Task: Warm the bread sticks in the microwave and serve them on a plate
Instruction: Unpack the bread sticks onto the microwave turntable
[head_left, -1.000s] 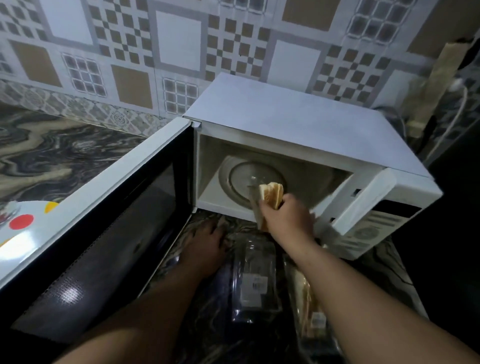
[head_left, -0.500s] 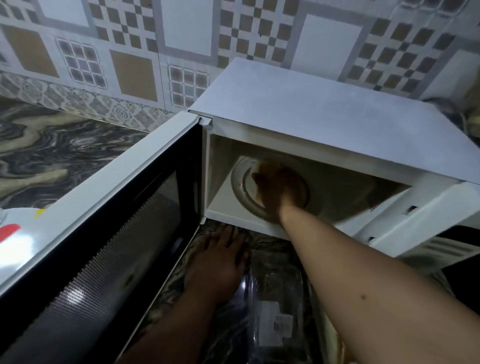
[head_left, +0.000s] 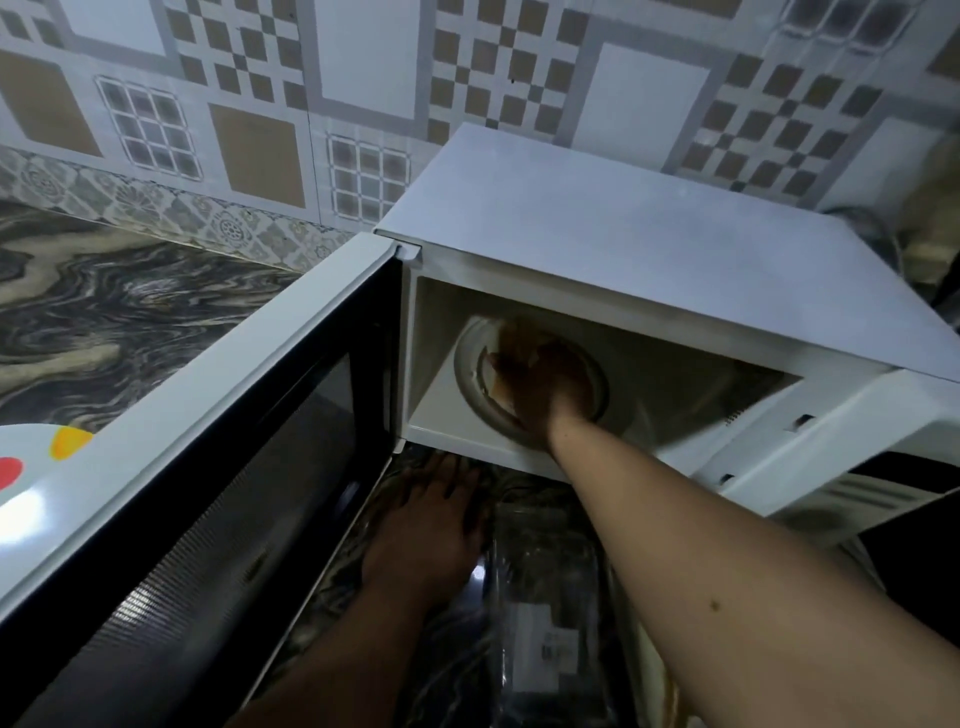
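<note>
- Bread sticks (head_left: 496, 382) only faintly seen as a pale edge on the glass turntable (head_left: 470, 384) inside the microwave (head_left: 623, 249), mostly hidden beneath the right hand (head_left: 540, 387)
- Right hand reached deep into the cavity, palm down over the turntable; blurred and in shadow, so cannot tell whether its fingers (head_left: 506, 364) grip the bread or have let go
- Right forearm stretched from the lower right corner across the cavity's front lip
- Microwave door (head_left: 218, 467) swung wide to the left, dark mesh window facing up toward the camera, white frame along its top edge
- Left hand (head_left: 421, 535) resting flat on the dark marbled surface (head_left: 104, 322) just below the cavity, between the door and a clear plastic package (head_left: 540, 613); fingers (head_left: 441, 480) spread and loose, grasping nothing
- Clear plastic package lying on the surface just beside the left hand, a white label on its top
- White object with a red dot and a yellow patch (head_left: 31, 483) at the far left edge, behind the door
- Patterned tiled wall (head_left: 363, 78) behind the microwave
</note>
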